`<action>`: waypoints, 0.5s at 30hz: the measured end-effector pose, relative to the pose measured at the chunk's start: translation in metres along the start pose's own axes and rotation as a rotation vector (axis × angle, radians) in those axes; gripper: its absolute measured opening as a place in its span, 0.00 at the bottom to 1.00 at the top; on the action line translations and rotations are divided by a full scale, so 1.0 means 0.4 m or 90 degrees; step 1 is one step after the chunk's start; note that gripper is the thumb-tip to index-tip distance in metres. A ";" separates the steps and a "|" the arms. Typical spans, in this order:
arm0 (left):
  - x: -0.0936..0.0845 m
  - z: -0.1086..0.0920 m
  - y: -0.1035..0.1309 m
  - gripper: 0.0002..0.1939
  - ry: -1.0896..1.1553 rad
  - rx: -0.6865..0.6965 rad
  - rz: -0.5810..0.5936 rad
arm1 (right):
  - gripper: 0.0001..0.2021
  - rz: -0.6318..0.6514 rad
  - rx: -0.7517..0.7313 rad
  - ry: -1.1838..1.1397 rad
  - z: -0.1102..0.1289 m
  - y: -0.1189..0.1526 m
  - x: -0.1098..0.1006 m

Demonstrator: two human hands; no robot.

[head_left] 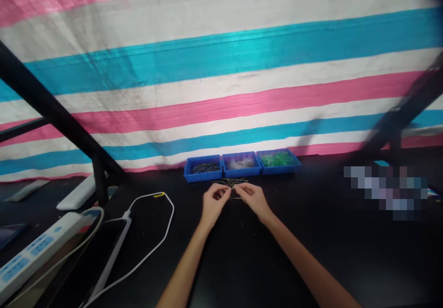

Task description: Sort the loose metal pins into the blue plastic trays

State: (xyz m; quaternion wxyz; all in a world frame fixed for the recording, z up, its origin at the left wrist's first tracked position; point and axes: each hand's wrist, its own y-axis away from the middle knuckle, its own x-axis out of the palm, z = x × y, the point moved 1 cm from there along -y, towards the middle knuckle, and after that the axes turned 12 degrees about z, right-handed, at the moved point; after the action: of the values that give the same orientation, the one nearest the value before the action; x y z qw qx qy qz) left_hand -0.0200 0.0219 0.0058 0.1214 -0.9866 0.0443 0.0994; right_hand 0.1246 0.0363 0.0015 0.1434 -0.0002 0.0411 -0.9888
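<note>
Left hand [212, 202] and right hand [256, 199] close together, grip unclear; brushing knuckles could scatter the thin pieces [230, 183].

The middle tray [242, 171] is smooth blue plastic, like the left tray [202, 177] and right tray [280, 168] beside it. Its clear pieces [241, 162] and the green pieces [278, 159] to its right look like shiny plastic; the thin dark pieces [206, 167] to its left and the loose thin pieces [236, 181] before it look metallic. Beneath it, the counter [294, 243] is smooth, mostly matt black. Behind it, the striped sheet [221, 109] looks like creased plastic with a soft sheen
</note>
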 end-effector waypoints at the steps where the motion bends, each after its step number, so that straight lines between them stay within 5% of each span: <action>1: -0.008 -0.002 -0.002 0.12 -0.011 0.002 0.017 | 0.15 -0.011 0.012 -0.018 -0.001 -0.003 -0.003; 3: -0.030 -0.002 -0.008 0.13 -0.012 -0.008 0.012 | 0.15 -0.024 0.026 -0.052 -0.004 -0.008 -0.006; 10: -0.125 0.024 -0.023 0.17 0.049 -0.079 -0.225 | 0.15 0.057 0.060 -0.042 0.008 -0.069 0.037; 15: -0.140 0.027 -0.017 0.16 0.045 -0.118 -0.231 | 0.19 0.158 0.016 -0.128 0.065 -0.130 0.064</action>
State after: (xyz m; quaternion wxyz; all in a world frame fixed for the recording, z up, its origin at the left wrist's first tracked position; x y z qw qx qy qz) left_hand -0.0758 0.0348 0.0089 0.0446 -0.9883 -0.1389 0.0451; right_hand 0.0856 0.0768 0.0315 0.2681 -0.0920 0.0138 -0.9589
